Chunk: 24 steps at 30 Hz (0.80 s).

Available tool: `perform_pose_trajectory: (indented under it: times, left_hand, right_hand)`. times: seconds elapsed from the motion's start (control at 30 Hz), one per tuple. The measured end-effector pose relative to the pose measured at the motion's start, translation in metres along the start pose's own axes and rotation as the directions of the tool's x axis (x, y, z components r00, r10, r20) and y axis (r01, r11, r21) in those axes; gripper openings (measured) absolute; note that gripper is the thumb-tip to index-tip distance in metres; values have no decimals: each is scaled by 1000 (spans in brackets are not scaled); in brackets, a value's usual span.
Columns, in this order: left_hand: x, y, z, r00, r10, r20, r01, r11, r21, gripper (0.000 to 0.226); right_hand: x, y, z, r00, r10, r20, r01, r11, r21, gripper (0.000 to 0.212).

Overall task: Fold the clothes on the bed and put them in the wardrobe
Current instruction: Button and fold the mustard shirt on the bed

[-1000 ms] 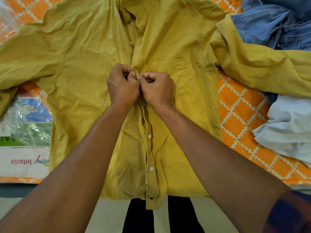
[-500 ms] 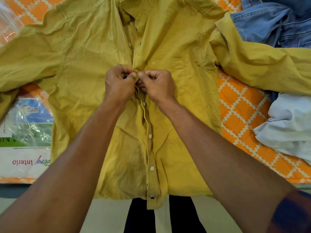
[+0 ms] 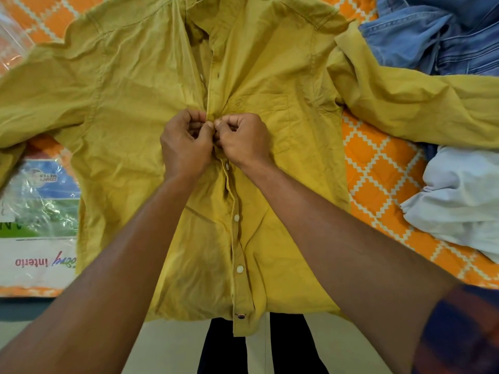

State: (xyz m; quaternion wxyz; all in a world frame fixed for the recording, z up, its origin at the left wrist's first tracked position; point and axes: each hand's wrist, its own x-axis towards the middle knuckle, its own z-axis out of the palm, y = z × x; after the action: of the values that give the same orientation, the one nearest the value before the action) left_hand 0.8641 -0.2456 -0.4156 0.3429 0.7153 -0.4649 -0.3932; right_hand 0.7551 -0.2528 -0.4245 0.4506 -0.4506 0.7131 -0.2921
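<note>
At the left edge of the frame we see a plastic-wrapped package (image 3: 37,211) with printed lettering, lying on the bed under the left side of the shirt. The yellow shirt (image 3: 129,125) is spread face up across the middle of the frame on the orange patterned bedspread (image 3: 378,184). Its collar is at the top and its hem hangs over the bed's near edge at the bottom centre. One sleeve runs off to the left and the other stretches away to the right.

At the centre our left hand (image 3: 186,147) has its grip clenched on the shirt's front edge, fingers curled and thumb pinching the cloth at the placket. Just beside it, knuckles nearly touching, our right hand (image 3: 243,141) pinches the opposite edge at the same spot (whether a button sits between the fingertips, we cannot tell). Below the hands three buttons (image 3: 236,217) are fastened; above them the front lies open.

Further right, a blue denim garment (image 3: 432,31) is heaped in the upper right corner, and a pale crumpled garment (image 3: 464,201) lies at the right edge, below the shirt's sleeve.
</note>
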Motion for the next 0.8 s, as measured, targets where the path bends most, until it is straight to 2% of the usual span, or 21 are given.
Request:
perform_pose_trajectory:
  times: [0.13, 0.27, 0.4, 0.63, 0.73, 0.8]
  left_hand:
    - [-8, 3, 6, 992, 79, -96, -68, 991, 113, 8]
    - [-7, -1, 3, 994, 100, -54, -86, 971, 224, 12]
    - [2, -1, -8, 996, 42, 80, -64, 954, 292, 9]
    - [7, 5, -15, 970, -101, 221, 68, 986, 152, 14]
    - [7, 10, -14, 962, -113, 249, 88, 990, 108, 15]
    - [8, 13, -15, 955, -116, 272, 89, 990, 111, 18]
  right_hand:
    - [2, 3, 1, 1000, 18, -9, -18, 999, 51, 28]
    - [5, 2, -2, 998, 22, 56, -26, 998, 62, 27]
    - [7, 4, -3, 993, -36, 110, 39, 999, -25, 28]
    - [-4, -2, 5, 993, -114, -13, 108, 972, -208, 39]
    - [-7, -7, 10, 992, -101, -77, 73, 948, -310, 29]
    - [-6, -8, 10, 993, -94, -73, 66, 946, -317, 26]
